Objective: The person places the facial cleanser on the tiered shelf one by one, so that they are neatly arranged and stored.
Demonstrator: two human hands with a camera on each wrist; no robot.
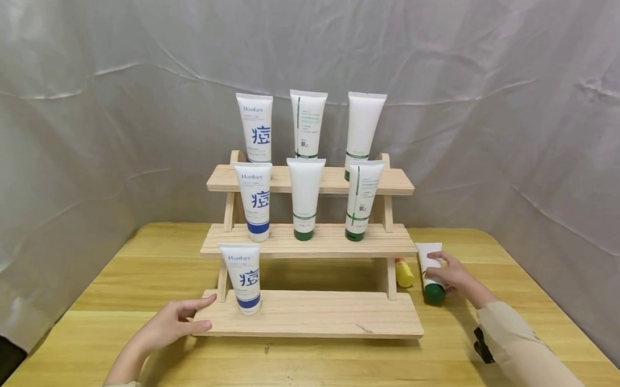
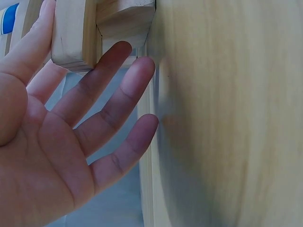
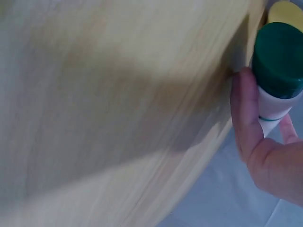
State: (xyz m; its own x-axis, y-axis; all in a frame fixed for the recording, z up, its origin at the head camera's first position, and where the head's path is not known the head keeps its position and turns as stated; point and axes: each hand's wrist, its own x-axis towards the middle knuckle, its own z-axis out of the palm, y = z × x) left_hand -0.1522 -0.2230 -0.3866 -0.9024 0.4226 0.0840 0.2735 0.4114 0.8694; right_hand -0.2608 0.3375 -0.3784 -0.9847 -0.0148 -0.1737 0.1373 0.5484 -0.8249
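Observation:
A three-tier wooden display stand (image 1: pixel 314 318) bears white squeeze tubes on every tier. My left hand (image 1: pixel 163 324) touches the left end of its bottom tier, thumb and index finger straddling the board. In the left wrist view the other fingers of this hand (image 2: pixel 94 123) extend loosely. A blue-capped tube (image 1: pixel 243 281) stands near it on the bottom tier. At the right of the stand, my right hand (image 1: pixel 453 274) grips a white squeeze tube with a green cap (image 1: pixel 434 294), cap towards me. In the right wrist view, fingers lie along both sides of that tube (image 3: pixel 277 106).
Beside the stand's right support lies a yellow-capped item (image 1: pixel 404 274), partly hidden. The middle tier (image 1: pixel 332 244) and top tier (image 1: pixel 391 179) hold several upright tubes with blue or green caps. A grey cloth (image 1: pixel 158 107) hangs behind the wooden table (image 1: pixel 295 365).

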